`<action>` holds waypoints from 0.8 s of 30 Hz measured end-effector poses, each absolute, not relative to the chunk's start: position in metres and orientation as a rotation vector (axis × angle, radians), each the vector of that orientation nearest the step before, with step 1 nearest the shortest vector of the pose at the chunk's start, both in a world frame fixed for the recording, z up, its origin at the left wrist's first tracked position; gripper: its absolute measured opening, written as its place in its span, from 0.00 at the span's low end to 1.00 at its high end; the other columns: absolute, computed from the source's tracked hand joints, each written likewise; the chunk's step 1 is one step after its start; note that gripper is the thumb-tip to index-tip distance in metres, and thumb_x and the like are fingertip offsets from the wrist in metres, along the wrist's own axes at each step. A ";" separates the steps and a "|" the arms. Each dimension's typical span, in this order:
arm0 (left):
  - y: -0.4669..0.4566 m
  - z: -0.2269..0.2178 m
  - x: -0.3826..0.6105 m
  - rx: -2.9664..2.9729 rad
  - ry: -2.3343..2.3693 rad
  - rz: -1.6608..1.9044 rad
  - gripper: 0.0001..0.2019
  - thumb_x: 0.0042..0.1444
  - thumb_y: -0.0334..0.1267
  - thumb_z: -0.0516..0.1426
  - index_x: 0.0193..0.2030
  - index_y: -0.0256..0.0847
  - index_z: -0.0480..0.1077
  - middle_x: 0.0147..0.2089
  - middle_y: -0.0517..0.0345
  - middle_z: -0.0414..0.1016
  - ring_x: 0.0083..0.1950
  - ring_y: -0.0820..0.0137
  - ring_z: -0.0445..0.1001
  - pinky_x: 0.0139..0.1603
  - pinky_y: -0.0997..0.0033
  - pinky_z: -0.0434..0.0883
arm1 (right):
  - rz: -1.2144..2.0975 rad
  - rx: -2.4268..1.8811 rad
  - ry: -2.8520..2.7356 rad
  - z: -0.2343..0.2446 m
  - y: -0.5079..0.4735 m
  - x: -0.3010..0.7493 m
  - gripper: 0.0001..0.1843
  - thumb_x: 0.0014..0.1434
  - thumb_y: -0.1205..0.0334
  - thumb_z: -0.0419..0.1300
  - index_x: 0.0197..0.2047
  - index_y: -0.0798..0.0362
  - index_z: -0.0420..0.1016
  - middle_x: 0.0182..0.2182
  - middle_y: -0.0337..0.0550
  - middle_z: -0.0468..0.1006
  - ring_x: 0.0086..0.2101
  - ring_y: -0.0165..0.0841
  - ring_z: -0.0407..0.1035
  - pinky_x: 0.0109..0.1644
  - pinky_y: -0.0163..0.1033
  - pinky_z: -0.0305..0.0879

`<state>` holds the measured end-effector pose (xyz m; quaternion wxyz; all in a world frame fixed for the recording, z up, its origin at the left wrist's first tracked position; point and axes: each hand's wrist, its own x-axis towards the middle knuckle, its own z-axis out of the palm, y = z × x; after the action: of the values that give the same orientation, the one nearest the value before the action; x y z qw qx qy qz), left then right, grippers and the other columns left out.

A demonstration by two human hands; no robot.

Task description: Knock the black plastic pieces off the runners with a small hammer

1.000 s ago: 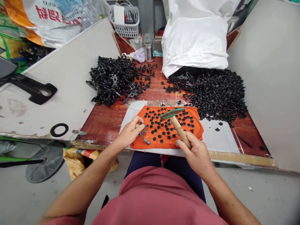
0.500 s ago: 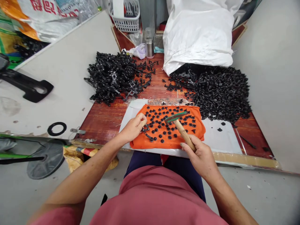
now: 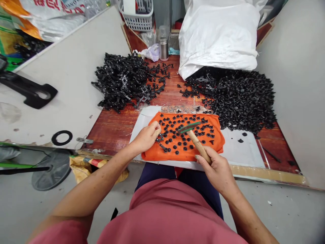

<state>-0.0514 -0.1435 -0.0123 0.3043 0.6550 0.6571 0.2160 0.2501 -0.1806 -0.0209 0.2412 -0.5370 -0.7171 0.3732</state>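
Note:
My right hand point(image 3: 217, 166) is closed round the wooden handle of a hammer point(image 3: 199, 144). Its narrow head, edged in green, hovers over or rests on an orange cloth point(image 3: 154, 156); I cannot tell which. Many small black plastic studs point(image 3: 185, 148) stand on that cloth with their round bases down. At the cloth's left side my left hand point(image 3: 148, 136) pinches a black jointed linkage strip point(image 3: 161, 145). The strip runs from the fingertips down toward the near studs, and part of it is hidden by the fingers.
A tangled heap of black linkages point(image 3: 122, 81) lies at the back left. Loose black studs point(image 3: 243, 98) are piled at the right, below a white sack point(image 3: 218, 37). Behind stand a steel flask point(image 3: 164, 49) and a grey basket point(image 3: 138, 22). A black ring point(image 3: 61, 138) lies on the left panel.
The view has shifted slightly. The hammer head has moved a little to the left over the studs. My left hand keeps its pinch at the cloth's left side.

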 end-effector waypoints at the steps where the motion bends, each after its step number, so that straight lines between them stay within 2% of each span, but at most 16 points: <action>1: -0.144 -0.013 -0.051 1.745 1.752 0.557 0.07 0.65 0.40 0.48 0.36 0.44 0.61 0.32 0.61 0.70 0.35 0.67 0.70 0.40 0.67 0.64 | 1.004 -1.468 -1.977 -0.020 -0.180 0.250 0.16 0.69 0.53 0.57 0.56 0.49 0.76 0.39 0.39 0.82 0.36 0.35 0.75 0.42 0.37 0.68; 5: -0.147 -0.013 -0.048 1.762 1.835 0.496 0.05 0.66 0.39 0.49 0.38 0.45 0.62 0.33 0.58 0.73 0.35 0.64 0.72 0.40 0.65 0.64 | 0.910 -1.472 -2.101 -0.012 -0.176 0.248 0.17 0.71 0.53 0.55 0.56 0.50 0.77 0.35 0.40 0.83 0.32 0.35 0.77 0.36 0.37 0.70; 7: -0.148 -0.013 -0.045 1.763 1.881 0.472 0.04 0.66 0.38 0.49 0.41 0.45 0.63 0.32 0.58 0.74 0.35 0.63 0.73 0.40 0.65 0.65 | 0.827 -1.446 -2.186 -0.006 -0.174 0.246 0.19 0.73 0.55 0.53 0.61 0.49 0.75 0.41 0.42 0.85 0.37 0.37 0.80 0.39 0.38 0.73; 10: -0.150 -0.013 -0.042 1.777 1.925 0.442 0.04 0.67 0.38 0.49 0.43 0.45 0.64 0.33 0.58 0.76 0.36 0.62 0.75 0.40 0.65 0.66 | 0.707 -1.348 -2.278 0.003 -0.173 0.242 0.26 0.73 0.59 0.52 0.72 0.44 0.65 0.56 0.43 0.82 0.49 0.39 0.80 0.50 0.41 0.76; 12: -0.150 -0.013 -0.042 1.786 1.945 0.398 0.04 0.68 0.37 0.49 0.43 0.45 0.64 0.35 0.57 0.77 0.38 0.61 0.77 0.41 0.65 0.66 | 0.625 -1.283 -2.286 0.007 -0.173 0.236 0.28 0.74 0.61 0.51 0.75 0.42 0.61 0.58 0.44 0.80 0.50 0.38 0.79 0.53 0.42 0.76; 15: -0.150 -0.012 -0.042 1.804 1.964 0.309 0.06 0.69 0.37 0.48 0.44 0.45 0.64 0.37 0.54 0.78 0.40 0.59 0.79 0.41 0.64 0.67 | 0.450 -1.260 -2.321 0.011 -0.172 0.225 0.28 0.75 0.61 0.49 0.76 0.44 0.59 0.52 0.48 0.83 0.42 0.37 0.81 0.48 0.41 0.78; 18: -0.150 -0.011 -0.040 1.819 1.994 0.220 0.06 0.70 0.37 0.47 0.47 0.44 0.64 0.39 0.52 0.79 0.42 0.58 0.80 0.41 0.64 0.68 | 0.268 -1.322 -2.556 0.011 -0.169 0.215 0.29 0.74 0.63 0.48 0.75 0.44 0.60 0.41 0.46 0.84 0.30 0.37 0.79 0.34 0.39 0.76; 20: -0.151 -0.010 -0.038 1.811 2.016 0.158 0.07 0.71 0.37 0.47 0.48 0.44 0.64 0.39 0.51 0.80 0.43 0.57 0.81 0.41 0.64 0.68 | 0.193 -1.340 -2.639 0.011 -0.168 0.213 0.29 0.74 0.64 0.48 0.75 0.44 0.61 0.41 0.46 0.84 0.29 0.36 0.78 0.30 0.38 0.74; 22: -0.151 -0.008 -0.036 1.807 2.027 0.111 0.07 0.71 0.38 0.46 0.49 0.43 0.63 0.40 0.50 0.81 0.44 0.56 0.81 0.41 0.63 0.68 | 0.186 -1.333 -2.613 0.012 -0.168 0.213 0.29 0.75 0.63 0.47 0.76 0.46 0.58 0.43 0.48 0.84 0.33 0.36 0.79 0.34 0.37 0.74; 24: -0.150 -0.005 -0.035 1.805 2.025 0.080 0.07 0.72 0.38 0.46 0.50 0.43 0.63 0.42 0.48 0.81 0.45 0.55 0.81 0.42 0.63 0.68 | 0.177 -1.362 -2.616 0.011 -0.168 0.213 0.29 0.75 0.63 0.48 0.76 0.46 0.57 0.41 0.47 0.84 0.32 0.35 0.79 0.34 0.35 0.74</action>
<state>-0.0353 -0.1502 -0.0054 0.2122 0.6500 0.7291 0.0288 0.2129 -0.1677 0.0114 0.0934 -0.4589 -0.8816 0.0595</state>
